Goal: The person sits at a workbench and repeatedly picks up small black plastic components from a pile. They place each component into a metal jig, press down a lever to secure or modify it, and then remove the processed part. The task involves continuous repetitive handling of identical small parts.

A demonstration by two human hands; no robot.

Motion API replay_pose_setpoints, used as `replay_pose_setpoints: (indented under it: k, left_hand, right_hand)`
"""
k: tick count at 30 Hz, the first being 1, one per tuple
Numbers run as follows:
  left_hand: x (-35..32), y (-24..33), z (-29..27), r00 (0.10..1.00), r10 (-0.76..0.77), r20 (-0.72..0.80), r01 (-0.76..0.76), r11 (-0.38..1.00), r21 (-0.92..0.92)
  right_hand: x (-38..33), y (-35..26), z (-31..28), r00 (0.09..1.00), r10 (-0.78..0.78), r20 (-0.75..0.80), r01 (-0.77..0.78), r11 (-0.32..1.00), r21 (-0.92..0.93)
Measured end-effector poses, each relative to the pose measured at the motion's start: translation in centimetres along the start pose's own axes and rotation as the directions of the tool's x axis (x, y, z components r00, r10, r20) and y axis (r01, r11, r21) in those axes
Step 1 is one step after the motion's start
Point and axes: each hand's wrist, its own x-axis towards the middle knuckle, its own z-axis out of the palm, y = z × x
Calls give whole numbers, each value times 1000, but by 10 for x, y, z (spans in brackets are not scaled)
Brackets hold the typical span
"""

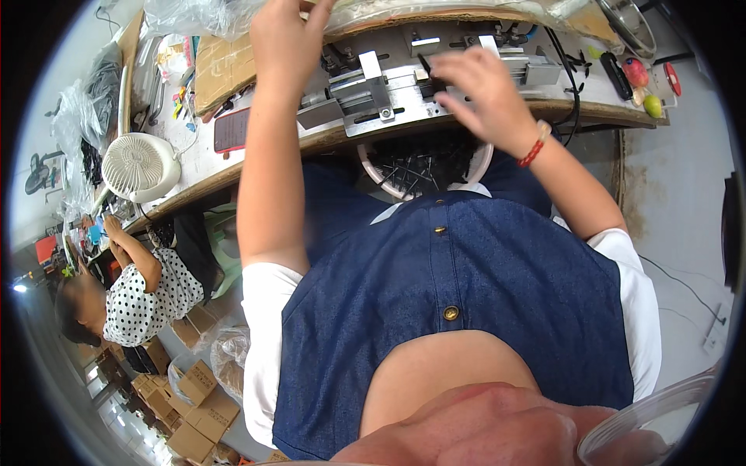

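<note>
My left hand (286, 43) reaches to the far edge of the bench, beside clear plastic sheeting (203, 15). Its fingertips run out of the picture at the top, so what they touch is hidden. My right hand (486, 89), a red bead bracelet on its wrist, is over a metal clamping fixture (378, 87). Its thumb and fingers are apart, close to a small black part (427, 84) at the middle of the fixture. No held object shows in this hand. Below the bench edge, a pink-rimmed basket (486, 167) of thin black pieces rests at my lap.
Left on the bench are a red-edged phone (231, 130), a white fan (140, 167) and flattened cardboard (221, 70). Black cables (573, 85) hang over the front edge at right, near a yellow-green fruit-like object (653, 106). Another person (151, 287) works farther left, near cardboard boxes (206, 412).
</note>
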Motion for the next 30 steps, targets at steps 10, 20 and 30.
replay_pose_setpoints:
  k: [10,20,30]
  left_hand:
    - [-133,39,69,992,64,104,-40,975,-218]
    - [-140,29,85,986,128,102,-123,991,-53]
    - [-26,9,24,850,520,-80,-427,771,473]
  right_hand:
    - [103,95,-27,917,385,-102,-392,917,-71]
    - [70,25,-50,851,442,-284,-371,888,271]
    - [-14,-28,-27,992,127,-26,-124,987,102]
